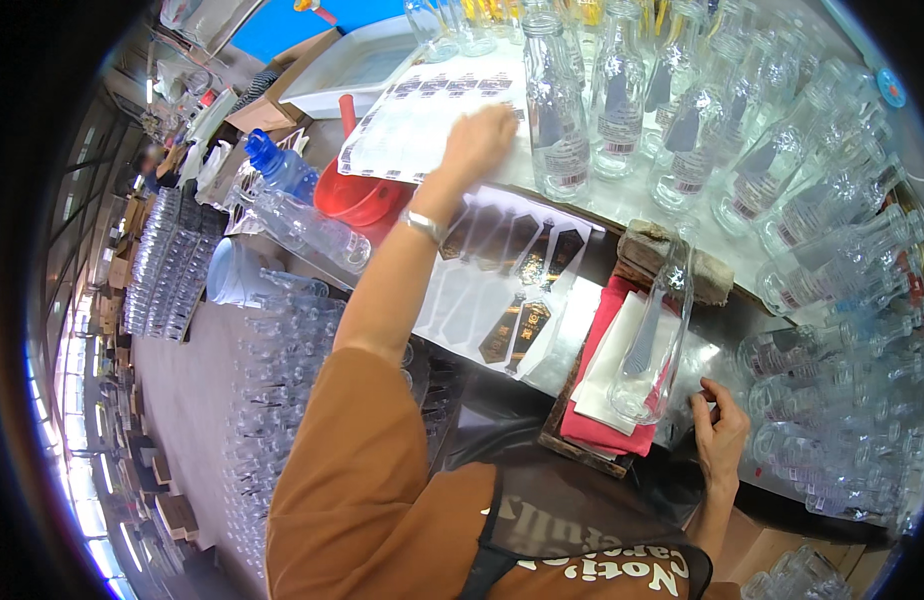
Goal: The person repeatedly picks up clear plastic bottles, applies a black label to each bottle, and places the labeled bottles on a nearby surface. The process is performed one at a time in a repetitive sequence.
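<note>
Head view: left hand (482, 140) blurred over label sheets (397, 135), cannot tell grip; right hand (721, 432) loosely apart near glass bottle (644, 372).

We are wearing a plain brown shirt (382, 480), its loose left sleeve (367, 395) ending near the elbow. Across the chest we are wearing 1 sheer black panel (572, 490), which dark, opaque edging (490, 565) is bordering. Bold white lettering (654, 578) is running over the shirt front, partly showing dimly through the panel. Around the left wrist, 1 slim silver-coloured band (424, 226) is gleaming. Our left hand (479, 140) and right hand (720, 430) are showing bare.
</note>
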`<move>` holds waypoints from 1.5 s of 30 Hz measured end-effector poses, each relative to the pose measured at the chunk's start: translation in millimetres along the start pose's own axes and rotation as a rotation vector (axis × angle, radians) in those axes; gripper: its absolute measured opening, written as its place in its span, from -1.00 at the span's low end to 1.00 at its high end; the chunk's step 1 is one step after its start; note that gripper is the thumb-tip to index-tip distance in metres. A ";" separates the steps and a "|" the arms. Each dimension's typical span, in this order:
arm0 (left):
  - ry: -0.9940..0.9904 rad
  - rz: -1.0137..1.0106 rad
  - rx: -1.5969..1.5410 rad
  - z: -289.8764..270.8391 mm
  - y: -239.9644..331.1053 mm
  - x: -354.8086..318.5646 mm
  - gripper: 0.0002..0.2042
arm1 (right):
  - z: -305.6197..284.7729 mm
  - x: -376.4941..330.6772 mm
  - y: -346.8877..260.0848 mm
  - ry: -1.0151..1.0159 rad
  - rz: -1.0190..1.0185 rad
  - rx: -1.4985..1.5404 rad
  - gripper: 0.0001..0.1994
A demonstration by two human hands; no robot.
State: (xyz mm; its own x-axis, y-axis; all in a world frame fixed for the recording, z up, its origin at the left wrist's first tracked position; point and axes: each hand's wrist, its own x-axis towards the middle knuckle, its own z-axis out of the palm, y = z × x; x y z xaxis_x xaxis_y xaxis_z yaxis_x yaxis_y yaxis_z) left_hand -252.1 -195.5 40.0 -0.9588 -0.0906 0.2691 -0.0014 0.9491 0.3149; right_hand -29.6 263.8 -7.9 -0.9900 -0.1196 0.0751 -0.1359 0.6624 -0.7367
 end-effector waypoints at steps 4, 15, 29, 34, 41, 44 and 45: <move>0.055 0.240 -0.048 8.3 -15.5 -23.1 -0.61 | 0.7 2.0 -2.9 -0.011 -0.017 0.000 -0.76; 0.066 0.277 0.091 -18.0 10.9 -114.0 -0.45 | -3.9 -15.5 -21.1 -0.026 -0.054 0.017 -0.72; -0.129 -0.291 -1.089 -15.8 72.1 -179.0 -0.68 | 24.4 -14.3 -61.7 -0.039 -0.224 -0.098 -0.21; 0.053 0.410 -0.561 -38.8 165.0 -200.2 -0.56 | 25.1 -13.4 -64.0 -0.021 -0.252 -0.118 -0.22; -0.096 0.631 -0.286 -22.4 192.0 -253.3 -0.35 | 28.2 -17.6 -74.0 0.003 -0.226 -0.166 -0.18; -0.098 0.607 -0.348 -24.3 189.1 -258.1 -0.44 | 28.8 -16.0 -73.3 0.015 -0.246 -0.191 -0.18; -0.087 0.614 -0.386 -24.0 186.7 -255.5 -0.49 | 28.8 -15.8 -71.5 0.029 -0.258 -0.204 -0.18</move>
State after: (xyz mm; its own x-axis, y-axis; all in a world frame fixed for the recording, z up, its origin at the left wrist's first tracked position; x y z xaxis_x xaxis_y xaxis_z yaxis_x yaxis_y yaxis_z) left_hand -0.6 -2.4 51.8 -0.7738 0.4634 0.4319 0.6286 0.6458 0.4334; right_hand -3.2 197.1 24.3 -0.9223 -0.2837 0.2625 -0.3841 0.7481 -0.5411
